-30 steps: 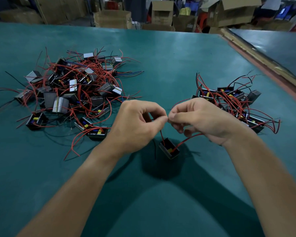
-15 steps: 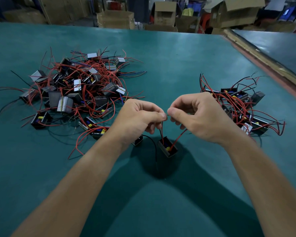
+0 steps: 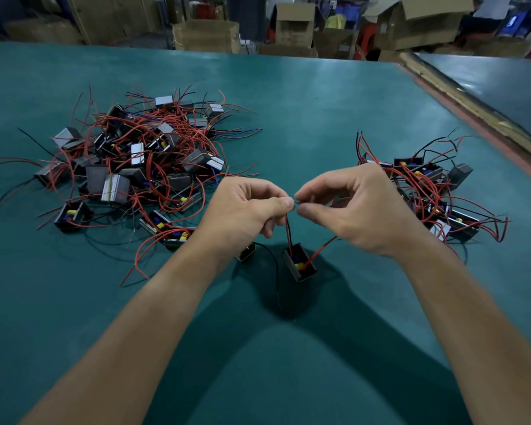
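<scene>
A small black transformer [image 3: 299,262] with yellow and blue parts inside hangs just above the green table [image 3: 288,96], below my hands. Two red wires [image 3: 288,230] rise from it. My left hand [image 3: 242,213] pinches one wire end between thumb and forefinger. My right hand [image 3: 353,207] pinches the other end, its second wire looping out under the palm. The two sets of fingertips almost meet at the centre. A second small black part [image 3: 246,252] with a black lead lies partly hidden under my left wrist.
A large tangled pile of transformers with red and black wires [image 3: 135,167] lies at the left. A smaller pile [image 3: 436,191] sits at the right, close to my right hand. The table's right edge [image 3: 472,118] runs diagonally. Cardboard boxes [image 3: 206,35] stand beyond the far edge.
My hands rose slightly and the fingertips drew a little apart, still pinching the wire ends. The transformer swung a bit to the right beneath them.
</scene>
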The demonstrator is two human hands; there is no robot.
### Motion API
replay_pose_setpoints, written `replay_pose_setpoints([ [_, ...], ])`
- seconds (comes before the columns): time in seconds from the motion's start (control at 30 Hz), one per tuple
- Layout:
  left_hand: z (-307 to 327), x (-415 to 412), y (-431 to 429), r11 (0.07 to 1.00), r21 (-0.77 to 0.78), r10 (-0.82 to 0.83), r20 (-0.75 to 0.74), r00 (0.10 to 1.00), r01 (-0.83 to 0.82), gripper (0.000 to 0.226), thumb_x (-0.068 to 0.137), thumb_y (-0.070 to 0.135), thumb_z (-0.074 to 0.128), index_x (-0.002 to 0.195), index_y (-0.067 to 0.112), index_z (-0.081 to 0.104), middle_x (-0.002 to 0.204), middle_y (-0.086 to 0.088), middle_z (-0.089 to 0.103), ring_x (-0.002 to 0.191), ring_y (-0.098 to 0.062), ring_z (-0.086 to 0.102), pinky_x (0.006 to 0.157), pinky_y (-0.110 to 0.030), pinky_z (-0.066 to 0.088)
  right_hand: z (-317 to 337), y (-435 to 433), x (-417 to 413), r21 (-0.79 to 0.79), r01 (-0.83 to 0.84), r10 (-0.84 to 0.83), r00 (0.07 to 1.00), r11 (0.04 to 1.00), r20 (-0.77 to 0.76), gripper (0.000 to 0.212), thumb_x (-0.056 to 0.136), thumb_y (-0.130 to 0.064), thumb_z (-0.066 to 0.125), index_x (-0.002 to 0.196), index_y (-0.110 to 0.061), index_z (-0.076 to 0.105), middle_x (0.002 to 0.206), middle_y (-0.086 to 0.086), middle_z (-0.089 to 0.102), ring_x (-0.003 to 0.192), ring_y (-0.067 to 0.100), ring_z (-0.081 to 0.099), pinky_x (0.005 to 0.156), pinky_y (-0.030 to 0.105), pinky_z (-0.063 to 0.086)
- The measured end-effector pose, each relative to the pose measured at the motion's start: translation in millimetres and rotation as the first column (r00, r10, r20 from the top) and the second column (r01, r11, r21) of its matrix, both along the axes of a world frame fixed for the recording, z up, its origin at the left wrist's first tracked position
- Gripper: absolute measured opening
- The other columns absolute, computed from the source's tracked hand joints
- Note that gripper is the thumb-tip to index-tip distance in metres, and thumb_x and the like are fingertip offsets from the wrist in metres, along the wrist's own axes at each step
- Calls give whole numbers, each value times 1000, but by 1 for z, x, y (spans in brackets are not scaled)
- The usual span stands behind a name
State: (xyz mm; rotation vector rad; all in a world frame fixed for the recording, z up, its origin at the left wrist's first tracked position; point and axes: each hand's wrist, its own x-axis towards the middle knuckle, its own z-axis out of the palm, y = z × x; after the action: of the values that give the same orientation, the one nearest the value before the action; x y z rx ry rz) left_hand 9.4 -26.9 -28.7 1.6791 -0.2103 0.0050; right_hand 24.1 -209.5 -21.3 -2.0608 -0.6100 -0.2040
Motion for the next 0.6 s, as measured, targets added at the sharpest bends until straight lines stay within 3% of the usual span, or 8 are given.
replay_pose_setpoints([
  [0.1,0,-1,1,1000,5,-4,14,1000,4,16,87,-2,65,71,0,67,52,-1,57,43,-13,43,46,-19,39,-1,1,0,-49,6,-5,1000,999,11,6,82,-11,78,77,-15,77,69,-4,73,62,8,66,63,18,50],
  [0.27,1,-3,2,987,160,1,137,991,-23,15,85,1,70,71,5,70,54,1,60,48,-12,46,48,-23,39,5,2,-5,-76,-18,14,998,997,-63,13,84,-9,74,71,-13,75,65,4,71,56,17,60,57,32,50],
  [0.4,2,-5,1,964,267,-67,260,963,-5,11,84,6,73,73,8,72,59,0,64,50,-12,47,49,-26,40,13,4,-7,26,15,-5,939,1000,-344,27,82,0,70,58,-11,68,49,1,60,43,7,48,41,17,35],
  [0.5,0,-6,0,942,334,-106,366,925,-25,8,84,10,73,75,10,73,63,-6,65,53,-29,54,49,-37,46,16,5,-6,136,115,-12,804,984,-594,27,77,-1,65,53,-11,61,48,4,52,41,12,38,37,15,26],
  [0.6,-2,-6,1,921,382,-103,441,892,-82,9,83,13,73,74,12,72,61,-2,65,52,-26,55,49,-35,45,15,7,-6,157,114,31,705,981,-708,23,77,-6,58,55,-12,57,53,3,51,45,12,39,38,17,30],
])
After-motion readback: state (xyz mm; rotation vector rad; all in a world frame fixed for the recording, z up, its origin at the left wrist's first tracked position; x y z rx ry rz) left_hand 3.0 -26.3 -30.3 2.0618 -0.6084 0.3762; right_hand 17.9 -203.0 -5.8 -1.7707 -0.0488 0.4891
